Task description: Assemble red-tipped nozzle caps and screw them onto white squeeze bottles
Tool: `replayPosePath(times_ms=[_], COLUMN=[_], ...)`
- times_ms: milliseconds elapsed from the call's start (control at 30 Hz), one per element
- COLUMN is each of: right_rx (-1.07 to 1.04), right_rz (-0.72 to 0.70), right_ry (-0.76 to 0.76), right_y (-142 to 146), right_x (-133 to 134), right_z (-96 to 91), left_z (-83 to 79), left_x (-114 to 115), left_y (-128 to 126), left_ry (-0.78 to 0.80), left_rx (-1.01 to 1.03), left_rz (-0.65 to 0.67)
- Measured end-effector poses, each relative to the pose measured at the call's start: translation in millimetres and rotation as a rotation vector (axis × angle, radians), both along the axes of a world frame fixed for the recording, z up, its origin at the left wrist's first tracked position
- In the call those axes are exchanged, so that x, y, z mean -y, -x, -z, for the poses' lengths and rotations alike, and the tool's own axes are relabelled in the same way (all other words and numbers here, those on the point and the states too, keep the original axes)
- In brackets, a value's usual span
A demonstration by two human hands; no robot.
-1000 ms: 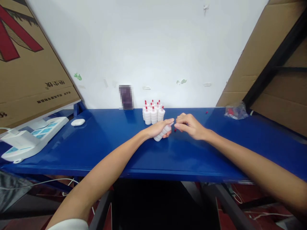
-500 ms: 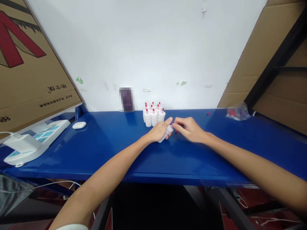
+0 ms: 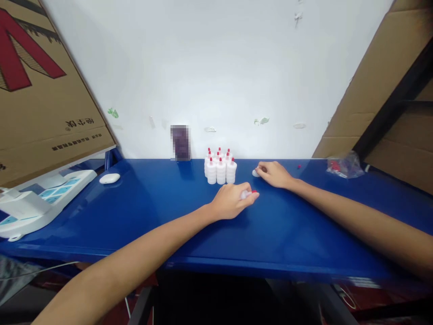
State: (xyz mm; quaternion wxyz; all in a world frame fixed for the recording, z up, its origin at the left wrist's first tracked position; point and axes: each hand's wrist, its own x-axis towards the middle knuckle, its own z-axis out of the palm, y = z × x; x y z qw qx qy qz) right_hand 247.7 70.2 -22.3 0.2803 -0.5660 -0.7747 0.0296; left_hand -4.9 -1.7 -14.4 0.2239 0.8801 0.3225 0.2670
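My left hand (image 3: 232, 201) is closed, palm down, over the front of the desk, around a whitish bottle (image 3: 244, 194) that the fingers mostly hide. A small red cap (image 3: 254, 192) shows at its fingertips; I cannot tell whether they touch it. My right hand (image 3: 274, 174) rests farther back on the desk, its fingers pinched on a small white piece (image 3: 255, 173) whose kind I cannot make out. Just behind my left hand, several white bottles (image 3: 221, 172) with red-tipped nozzles stand upright in a tight cluster.
The blue desk (image 3: 135, 216) backs onto a white wall. At the left lie a power strip (image 3: 67, 194) with a plug and a white oval case (image 3: 109, 178). At the right are a loose red cap (image 3: 299, 166) and a clear bag (image 3: 348, 164) holding red pieces.
My hands have moved apart. The left has turned palm down and come nearer the front edge, while the right has gone back and lowered to the desk, onto the white piece.
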Motion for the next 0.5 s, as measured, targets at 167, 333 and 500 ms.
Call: replayPosePath(times_ms=[167,333,500], right_rx=[0.022,-0.152,-0.159], right_rz=[-0.048,0.009,-0.146], right_ry=[0.039,-0.097,-0.171], right_y=[-1.8,-0.7,9.3], right_x=[-21.7,-20.7,8.0], right_z=[1.5,-3.2,-11.3], left_z=[-7.4,-7.2,-6.1], left_x=[-12.2,-30.3,-44.3], left_y=[4.5,3.3,2.1], left_ry=[0.091,0.093,0.018], left_rx=[0.011,0.004,-0.018], left_rz=[0.046,0.098,0.061])
